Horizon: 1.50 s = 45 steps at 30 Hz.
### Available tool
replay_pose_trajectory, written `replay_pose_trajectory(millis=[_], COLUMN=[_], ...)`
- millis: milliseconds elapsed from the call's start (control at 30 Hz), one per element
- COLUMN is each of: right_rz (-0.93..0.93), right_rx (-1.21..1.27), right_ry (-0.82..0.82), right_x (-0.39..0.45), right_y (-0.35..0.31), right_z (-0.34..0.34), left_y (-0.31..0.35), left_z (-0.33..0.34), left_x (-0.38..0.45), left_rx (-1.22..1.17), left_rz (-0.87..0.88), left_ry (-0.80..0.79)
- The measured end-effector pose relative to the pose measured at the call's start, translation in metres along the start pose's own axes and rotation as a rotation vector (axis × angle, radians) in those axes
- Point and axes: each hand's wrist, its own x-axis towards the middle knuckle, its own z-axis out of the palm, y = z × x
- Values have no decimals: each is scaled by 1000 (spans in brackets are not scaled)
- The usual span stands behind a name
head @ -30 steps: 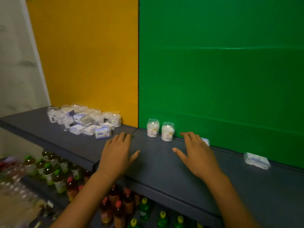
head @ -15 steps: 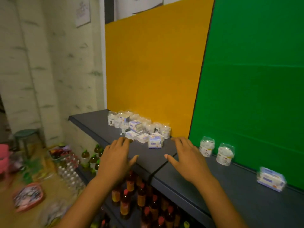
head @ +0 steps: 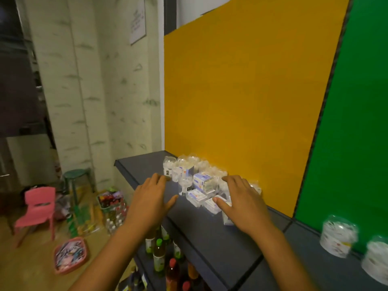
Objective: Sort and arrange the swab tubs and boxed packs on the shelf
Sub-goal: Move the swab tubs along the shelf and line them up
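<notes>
Over the dark grey shelf [head: 210, 234], both forearms are reaching forward from the bottom of the view, palms turned down. Left hand [head: 150, 201] is hovering above the shelf's front part with fingers straight and slightly spread, thumb sticking out to the right, holding nothing; its fingertips are lying just beside the nearest swab tubs [head: 184, 183]. Right hand [head: 241, 200] is likewise flat and relaxed, fingers extended toward the yellow panel [head: 241, 91], thumb pointing left, and it is covering part of the heap; whether it is touching anything beneath cannot be told.

Between and ahead of the two hands, a jumbled heap is lying against the yellow panel: clear swab tubs standing at the back and left, and boxed packs [head: 202, 181] with blue-and-white labels lying at mixed angles, some flat at the front. Well apart to the right, in front of the green panel [head: 357, 122], two more tubs [head: 338, 238] are standing upright side by side, blurred. Below the shelf, bottles [head: 165, 257] are standing in rows, and a pink chair [head: 37, 208] is sitting on the floor at left
</notes>
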Motion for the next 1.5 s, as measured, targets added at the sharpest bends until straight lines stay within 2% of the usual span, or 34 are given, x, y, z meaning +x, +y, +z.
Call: replay_pose_trajectory(millis=[333,833,1033,1167,1367,1500], right_rz=[44,269,295,321,364,369], right_rx=[28,-28,-54,-99,-124,-144], right_ry=[-64,-87,-52,-18,-19,-46], right_x=[59,97,97,98,98,102], right_y=[24,30,28,33,39,41], right_z=[53,93,98,94,90,89], left_y=[-15,-52,-52,-55,-53,-47], left_z=[67,165,179,172,145,137], left_x=[55,122,130,139,161,175], left_rx=[-93,-382,-464,-504,-716,-890], left_rz=[-30,-8,-17,39,139,188], left_ry=[-94,-264,-212,-182,-55,-41])
